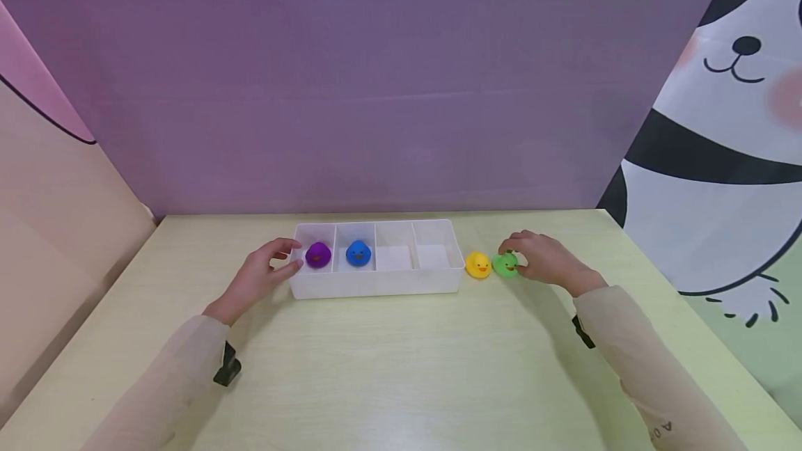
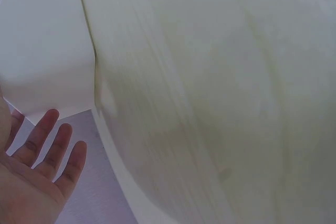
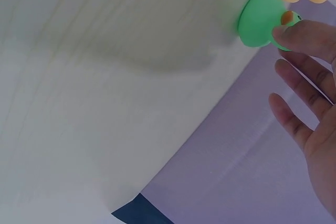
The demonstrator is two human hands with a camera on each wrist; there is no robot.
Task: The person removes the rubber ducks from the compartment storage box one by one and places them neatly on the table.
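- Pale yellow table fills the lower frame nearest the camera, bare across the front between both sleeves.
- White tray sits mid-frame with four compartments; the purple duck is in the leftmost, the blue duck next, and the two right ones are empty.
- Left hand rests with relaxed fingers against the tray's left end.
- Right hand touches the green duck with its fingertips; whether it pinches the duck cannot be told.
- Yellow duck stands between the tray and the green duck.

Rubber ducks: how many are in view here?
4. Purple duck and blue duck sit in the tray's two left compartments; yellow duck and green duck stand on the table, right of it.
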